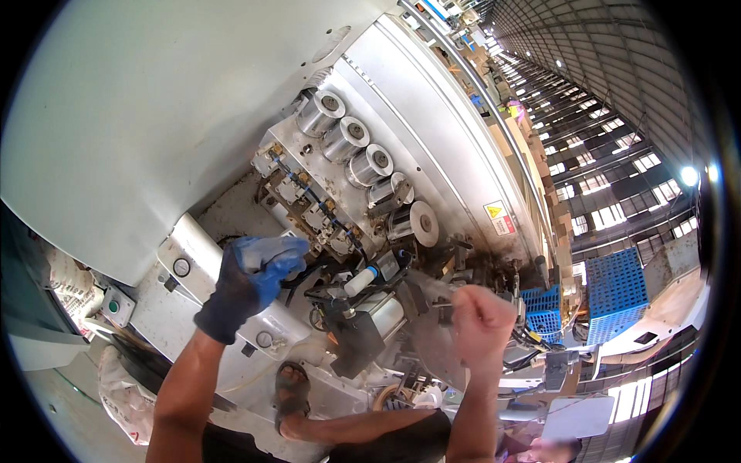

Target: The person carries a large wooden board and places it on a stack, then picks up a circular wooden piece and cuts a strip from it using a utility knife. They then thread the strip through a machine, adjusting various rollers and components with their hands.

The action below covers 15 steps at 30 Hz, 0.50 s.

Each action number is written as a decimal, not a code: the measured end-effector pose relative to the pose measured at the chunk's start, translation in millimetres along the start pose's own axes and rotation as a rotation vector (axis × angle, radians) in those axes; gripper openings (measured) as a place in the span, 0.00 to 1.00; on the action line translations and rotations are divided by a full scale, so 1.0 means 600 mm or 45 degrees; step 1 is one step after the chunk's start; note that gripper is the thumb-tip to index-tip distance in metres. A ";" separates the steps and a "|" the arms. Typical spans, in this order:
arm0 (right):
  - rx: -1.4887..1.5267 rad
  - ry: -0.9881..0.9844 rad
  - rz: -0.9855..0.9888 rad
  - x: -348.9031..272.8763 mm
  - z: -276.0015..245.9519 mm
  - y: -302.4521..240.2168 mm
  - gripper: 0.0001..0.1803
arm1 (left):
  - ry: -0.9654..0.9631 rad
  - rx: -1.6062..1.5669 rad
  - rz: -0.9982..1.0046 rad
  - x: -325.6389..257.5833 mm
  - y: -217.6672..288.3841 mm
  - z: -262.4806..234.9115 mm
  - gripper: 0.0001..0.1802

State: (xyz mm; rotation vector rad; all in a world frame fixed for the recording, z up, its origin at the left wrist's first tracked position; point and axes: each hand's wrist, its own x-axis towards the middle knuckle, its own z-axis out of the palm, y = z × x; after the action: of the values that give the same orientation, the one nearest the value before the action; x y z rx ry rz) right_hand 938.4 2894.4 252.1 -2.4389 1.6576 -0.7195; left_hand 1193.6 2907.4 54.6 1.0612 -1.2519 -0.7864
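My left hand [262, 272], in a blue and dark glove, is raised over the machine's left part. Its fingers are curled closed; a pale grey patch shows at the palm, and whatever it may hold cannot be made out. My bare right hand [482, 320] is closed in a fist and blurred by motion. A thin greyish streak runs leftward from it, too smeared to name. Between the hands sits a dark mechanical assembly [363, 339] with a white cylinder [360, 281]. Beyond it, several shiny metal rollers [370, 166] stand in a row beside small valve-like fittings [316, 216].
A white panel [147, 100] rises at the left and a long white cover [432, 108] at the back. Pressure gauges [181, 268] and a green button box [117, 306] are at left. Blue crates [615, 297] stand right. My sandalled foot [293, 390] rests below; another person [552, 450] is lower right.
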 end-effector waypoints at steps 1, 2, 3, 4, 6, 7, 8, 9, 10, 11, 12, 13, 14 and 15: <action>0.040 0.021 0.203 0.005 -0.006 0.000 0.05 | 0.008 0.099 0.021 -0.005 0.001 -0.003 0.15; 0.062 0.016 0.245 0.015 -0.003 0.008 0.05 | 0.004 0.195 0.038 -0.008 0.002 -0.001 0.15; 0.084 0.010 0.287 0.036 0.008 0.021 0.06 | 0.034 0.440 0.006 -0.008 0.007 0.003 0.15; 0.101 0.004 0.322 0.058 0.019 0.032 0.06 | 0.071 0.680 -0.024 -0.006 0.016 0.009 0.14; -0.065 -0.051 0.134 0.095 0.041 0.067 0.08 | 0.121 0.797 -0.027 0.011 0.034 0.018 0.10; -0.143 -0.088 0.035 0.112 0.055 0.084 0.09 | 0.149 0.816 0.090 0.027 0.035 0.025 0.10; -0.226 -0.121 0.020 0.126 0.068 0.098 0.09 | 0.167 0.828 0.207 0.049 0.036 0.039 0.10; -0.311 -0.154 0.007 0.137 0.082 0.110 0.10 | 0.184 0.836 0.326 0.071 0.035 0.057 0.11; -0.389 -0.184 -0.017 0.148 0.095 0.116 0.10 | 0.120 0.875 0.351 0.096 0.032 0.077 0.12; -0.423 -0.203 0.009 0.154 0.108 0.118 0.10 | 0.059 0.918 0.376 0.121 0.024 0.101 0.14; -0.454 -0.223 0.032 0.159 0.120 0.118 0.10 | -0.001 0.962 0.398 0.143 0.018 0.122 0.15; -0.492 -0.243 0.063 0.163 0.127 0.122 0.10 | -0.118 1.060 0.363 0.161 0.015 0.140 0.14; -0.526 -0.265 0.073 0.166 0.135 0.133 0.10 | -0.237 1.157 0.325 0.176 0.011 0.158 0.13; -0.532 -0.273 0.091 0.169 0.137 0.134 0.10 | -0.358 1.252 0.287 0.186 0.004 0.175 0.12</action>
State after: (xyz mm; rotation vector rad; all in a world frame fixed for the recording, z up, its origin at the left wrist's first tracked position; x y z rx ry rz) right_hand 936.0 2756.8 184.6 -2.5830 1.9506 -0.0976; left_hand 1110.4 2785.3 94.5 1.5633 -2.0448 -0.0969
